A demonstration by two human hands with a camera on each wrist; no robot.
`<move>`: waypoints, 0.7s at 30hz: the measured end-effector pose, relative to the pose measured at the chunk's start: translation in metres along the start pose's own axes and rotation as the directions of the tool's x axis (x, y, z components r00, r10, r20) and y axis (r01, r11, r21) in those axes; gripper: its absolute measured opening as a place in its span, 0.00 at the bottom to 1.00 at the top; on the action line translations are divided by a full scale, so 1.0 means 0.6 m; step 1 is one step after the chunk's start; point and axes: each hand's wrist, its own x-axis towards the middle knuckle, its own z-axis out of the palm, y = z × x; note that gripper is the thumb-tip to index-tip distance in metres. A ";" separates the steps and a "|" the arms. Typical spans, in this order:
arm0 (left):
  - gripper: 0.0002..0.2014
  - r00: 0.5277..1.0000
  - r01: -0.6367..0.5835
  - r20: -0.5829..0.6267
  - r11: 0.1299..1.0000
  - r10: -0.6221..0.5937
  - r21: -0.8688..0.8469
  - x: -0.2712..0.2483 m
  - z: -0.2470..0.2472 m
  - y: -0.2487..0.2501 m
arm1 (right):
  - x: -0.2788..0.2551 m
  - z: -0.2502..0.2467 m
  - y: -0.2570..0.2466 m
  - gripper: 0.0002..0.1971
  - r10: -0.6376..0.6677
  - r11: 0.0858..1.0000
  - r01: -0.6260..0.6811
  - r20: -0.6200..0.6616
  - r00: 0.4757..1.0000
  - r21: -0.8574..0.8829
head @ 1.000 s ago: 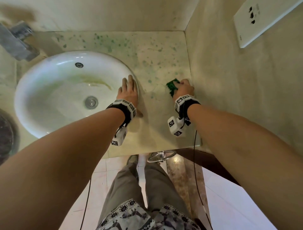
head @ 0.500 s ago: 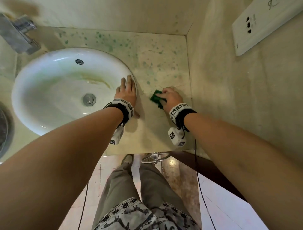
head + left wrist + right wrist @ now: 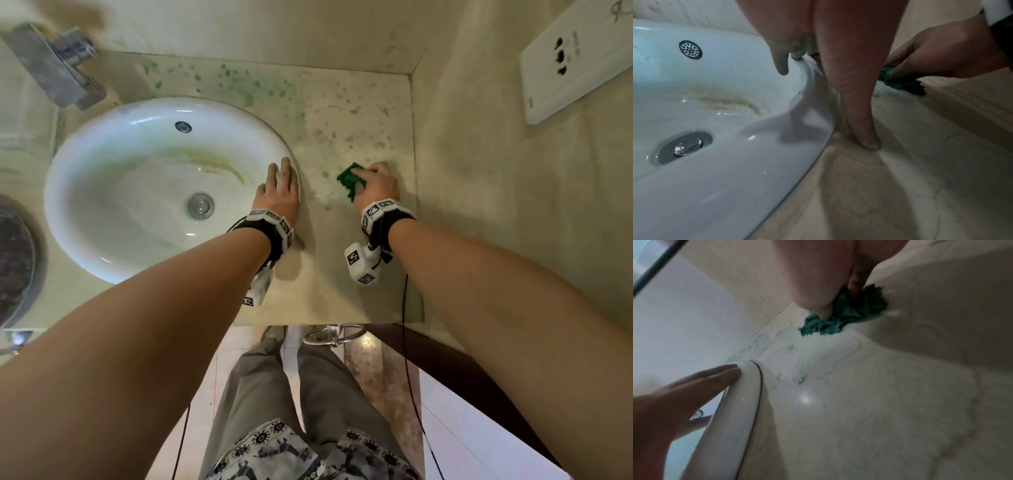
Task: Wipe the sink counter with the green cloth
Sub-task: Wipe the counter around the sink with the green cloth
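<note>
Cloth swept back right across the counter

Half a second ago the right hand (image 3: 376,186) held the green cloth (image 3: 350,179) close beside the sink rim (image 3: 291,150); now both sit further right and slightly farther back on the counter (image 3: 342,281), nearer the side wall, roughly where they were a second ago.

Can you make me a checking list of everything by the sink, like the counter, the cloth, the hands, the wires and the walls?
Surface: sink counter is beige stone, speckled with green spots toward the back, droplets near the basin.
Job's things: green cloth bunched on the counter under the right hand.
Clutter: nothing seen on the counter.
Grippers: left hand rests flat on the white sink rim; right hand grips the cloth.
Cables: black cable hangs from the right wrist.
Surroundings: metal tap at back left, wall socket on the right wall.
</note>
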 end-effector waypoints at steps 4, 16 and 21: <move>0.78 1.000 0.015 0.010 1.000 -0.015 -0.008 0.005 0.003 0.001 | 0.024 0.003 -0.025 0.15 0.084 0.996 -0.084 -0.015 0.996 0.035; 0.80 1.000 0.019 0.019 0.999 -0.018 -0.032 0.006 0.001 0.002 | 0.010 0.002 -0.028 0.17 -0.301 0.935 0.338 0.263 0.917 -0.109; 0.79 1.000 0.003 0.018 0.999 -0.002 -0.050 0.003 0.001 -0.002 | -0.011 -0.005 -0.002 0.18 -0.360 0.901 0.417 0.327 0.874 -0.121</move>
